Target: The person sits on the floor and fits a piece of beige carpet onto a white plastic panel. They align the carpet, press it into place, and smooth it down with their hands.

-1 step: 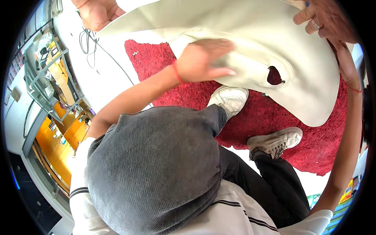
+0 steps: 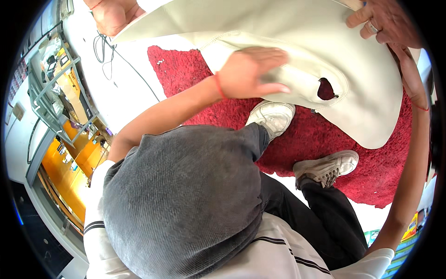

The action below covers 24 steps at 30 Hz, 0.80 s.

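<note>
A large cream leather-like cover (image 2: 371,111) with stitched seams and a small oval opening stretches across the upper part of the view. Flat over its stitched band lies my left hand (image 2: 253,72), slightly blurred, fingers stretched out and thumb apart. At the cover's right edge, my right hand (image 2: 409,76) grips the material, its fingertips hidden behind it. Another person's hand (image 2: 116,16) holds the upper left corner. A ringed hand (image 2: 385,28), also not mine, rests at the upper right edge.
Below the cover lies a red shaggy rug (image 2: 278,158) on a white floor, with my pale sneakers (image 2: 274,116) on it. A black cable (image 2: 134,69) runs across the floor at left. Beyond it stands a metal-framed rack (image 2: 58,88) with packages and loose items.
My left hand has slid a little to the right along the cover. The cover and the other person's hands have shifted slightly upward. My right hand stays at the edge.
</note>
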Tool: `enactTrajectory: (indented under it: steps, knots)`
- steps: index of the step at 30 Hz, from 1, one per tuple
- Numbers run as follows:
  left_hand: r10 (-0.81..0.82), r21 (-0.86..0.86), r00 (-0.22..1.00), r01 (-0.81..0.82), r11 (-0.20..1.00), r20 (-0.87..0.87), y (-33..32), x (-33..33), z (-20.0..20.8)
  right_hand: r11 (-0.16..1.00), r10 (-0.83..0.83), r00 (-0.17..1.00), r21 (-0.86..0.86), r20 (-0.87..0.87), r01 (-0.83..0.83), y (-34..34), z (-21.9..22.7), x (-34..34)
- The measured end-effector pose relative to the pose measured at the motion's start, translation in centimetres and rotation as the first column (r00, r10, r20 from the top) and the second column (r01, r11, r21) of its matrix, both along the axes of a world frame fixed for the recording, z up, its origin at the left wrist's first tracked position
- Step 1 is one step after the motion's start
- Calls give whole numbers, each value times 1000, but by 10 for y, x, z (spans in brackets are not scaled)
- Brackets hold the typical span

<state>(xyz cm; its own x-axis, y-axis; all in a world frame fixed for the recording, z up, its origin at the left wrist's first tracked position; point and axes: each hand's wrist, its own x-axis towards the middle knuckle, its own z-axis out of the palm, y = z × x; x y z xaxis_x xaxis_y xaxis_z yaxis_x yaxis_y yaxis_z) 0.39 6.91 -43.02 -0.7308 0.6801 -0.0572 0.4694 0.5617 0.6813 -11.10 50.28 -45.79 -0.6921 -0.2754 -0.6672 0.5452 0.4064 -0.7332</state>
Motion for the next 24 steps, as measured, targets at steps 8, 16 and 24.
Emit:
enactTrajectory:
  steps: [8,16,24]
  knots:
    - [-125,-28,978,131,991,166,36,-16,-12,959,235,935,217,-264,-180,-8,6,5]
    - [-190,-243,954,247,938,233,-16,-31,1,960,245,940,192,-236,-202,1,0,7]
    - [-158,-385,974,211,899,165,-53,-36,17,955,266,942,186,-204,-229,15,-6,3]
